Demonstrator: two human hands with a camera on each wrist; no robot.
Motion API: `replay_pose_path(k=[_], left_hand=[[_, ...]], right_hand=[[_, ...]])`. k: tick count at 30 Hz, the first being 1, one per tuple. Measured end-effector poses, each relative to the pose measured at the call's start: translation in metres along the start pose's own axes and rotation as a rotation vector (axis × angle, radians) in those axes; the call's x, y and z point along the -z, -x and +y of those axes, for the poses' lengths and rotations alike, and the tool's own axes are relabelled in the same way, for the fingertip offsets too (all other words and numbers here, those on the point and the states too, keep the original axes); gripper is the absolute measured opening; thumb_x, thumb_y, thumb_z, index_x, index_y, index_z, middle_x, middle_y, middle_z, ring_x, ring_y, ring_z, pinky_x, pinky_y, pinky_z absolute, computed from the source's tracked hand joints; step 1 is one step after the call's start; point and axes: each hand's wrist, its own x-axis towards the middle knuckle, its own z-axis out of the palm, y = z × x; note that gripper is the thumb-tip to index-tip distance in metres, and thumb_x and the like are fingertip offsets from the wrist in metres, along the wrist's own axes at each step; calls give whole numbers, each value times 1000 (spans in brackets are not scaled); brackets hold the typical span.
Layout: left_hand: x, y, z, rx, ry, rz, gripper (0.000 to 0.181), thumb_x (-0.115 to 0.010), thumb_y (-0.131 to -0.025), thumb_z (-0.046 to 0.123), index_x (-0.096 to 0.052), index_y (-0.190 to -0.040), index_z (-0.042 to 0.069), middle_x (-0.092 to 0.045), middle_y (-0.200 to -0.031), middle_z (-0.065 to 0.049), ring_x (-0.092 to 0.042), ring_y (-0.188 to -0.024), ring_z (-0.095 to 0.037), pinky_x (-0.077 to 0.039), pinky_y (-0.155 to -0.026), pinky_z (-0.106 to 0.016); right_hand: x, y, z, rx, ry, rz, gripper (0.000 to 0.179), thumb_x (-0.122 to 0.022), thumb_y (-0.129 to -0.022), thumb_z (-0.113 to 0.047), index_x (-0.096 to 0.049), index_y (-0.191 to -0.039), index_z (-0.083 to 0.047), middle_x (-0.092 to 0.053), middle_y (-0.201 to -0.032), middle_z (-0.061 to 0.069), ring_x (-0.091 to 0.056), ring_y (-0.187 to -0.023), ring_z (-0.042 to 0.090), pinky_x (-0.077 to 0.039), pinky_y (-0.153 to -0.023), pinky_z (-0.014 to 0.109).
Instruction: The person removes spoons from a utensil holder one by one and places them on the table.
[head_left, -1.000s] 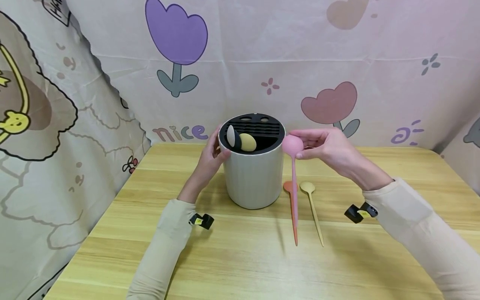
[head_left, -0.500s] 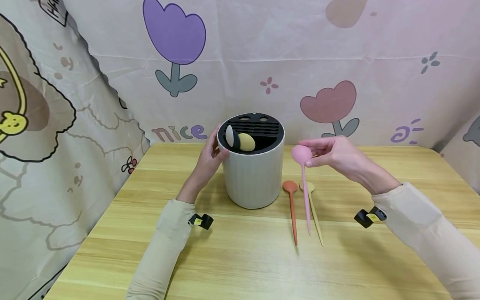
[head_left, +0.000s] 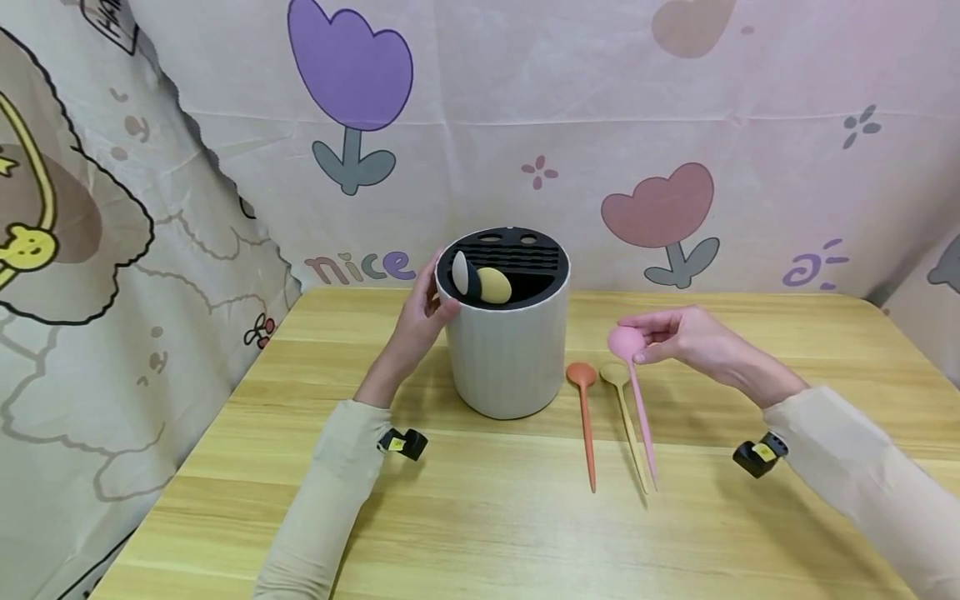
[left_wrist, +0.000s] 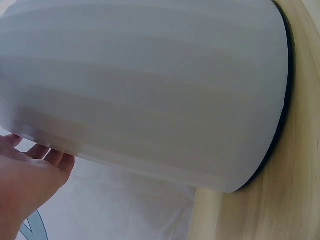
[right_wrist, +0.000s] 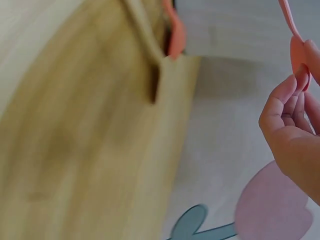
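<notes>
A ribbed white utensil holder with a black slotted top stands upright on the table. My left hand grips its left side near the rim, thumb in front and fingers behind; in the left wrist view the fingers touch the holder wall. A long pink spoon is pinched at its bowl by my right hand, its handle slanting down toward the table. Whether the handle tip touches the table is unclear. An orange spoon and a cream spoon lie right of the holder.
In the holder's front opening sit a yellow-headed utensil and a white-and-dark one. The wooden table meets a printed cloth hanging behind it. Wrist cameras sit on both sleeves.
My right hand has carried the pink spoon away from the holder's rim, rightward and down, over to the right of the cream spoon. The left hand and holder stay in place.
</notes>
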Motion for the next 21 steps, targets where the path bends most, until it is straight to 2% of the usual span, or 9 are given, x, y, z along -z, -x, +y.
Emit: replay_pose_path(k=[4,11,16,21], left_hand=[[0,0,-1,0,-6,-2,117,-56,-64,73,-12,-144,1,-20,-146,-17,-24,-131,-25,-22,-105,-40],[1,1,-1,4,-12,1,115,-55,-64,73,-12,-144,2,-19,-147,-14,-23,-131,-24,-21,-105,-39],[1,1,-2,-15,-2,8,115,-57,-65,72,-13,-144,1,-23,-145,-17,-26,-129,-24,-24,-104,-39],[0,0,-1,-18,-2,2,114,-57,-66,71,-13,-144,0,-24,-144,-17,-27,-129,-24,-24,-104,-38]], right_hand=[[6,1,18,-16,-13,5,64,-74,-71,-3,-45,-127,11,-61,-106,15,-58,-90,14,-48,-78,25],[19,-1,41,-59,-65,11,67,-73,-71,-1,-41,-127,14,-59,-110,18,-59,-92,15,-48,-80,27],[25,-1,52,-93,-76,-24,67,-72,-71,0,-39,-128,15,-51,-119,27,-58,-96,16,-46,-83,28],[26,-1,59,-107,-81,-56,66,-70,-72,4,-37,-127,16,-51,-118,28,-59,-96,17,-46,-84,29]])
